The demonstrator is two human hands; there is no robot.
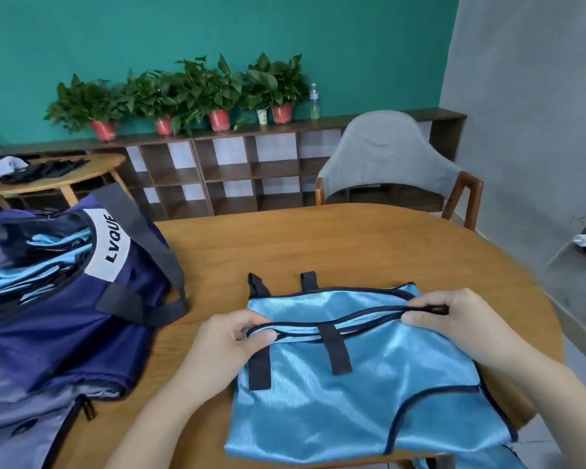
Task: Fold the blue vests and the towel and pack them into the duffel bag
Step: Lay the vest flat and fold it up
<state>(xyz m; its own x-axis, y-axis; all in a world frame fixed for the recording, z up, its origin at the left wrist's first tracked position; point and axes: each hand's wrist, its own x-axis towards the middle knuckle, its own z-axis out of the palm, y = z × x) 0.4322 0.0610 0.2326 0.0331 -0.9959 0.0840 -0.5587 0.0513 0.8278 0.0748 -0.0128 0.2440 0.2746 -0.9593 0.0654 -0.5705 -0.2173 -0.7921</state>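
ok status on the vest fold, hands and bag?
Left hand and right hand both pinching blue vest top hem on table. Duffel bag open at left, blue fabric inside. Nothing in between.

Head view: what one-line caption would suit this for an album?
Both hands, left hand and right hand, pinch a blue vest on the wooden table beside an open duffel bag.

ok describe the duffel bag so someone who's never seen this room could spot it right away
On the wooden table, look to the left edge, beside the light blue vest that both hands hold. The duffel bag is the big navy one lying open with light blue fabric inside. Its white panel reading LVGUE and its grey straps set it apart.
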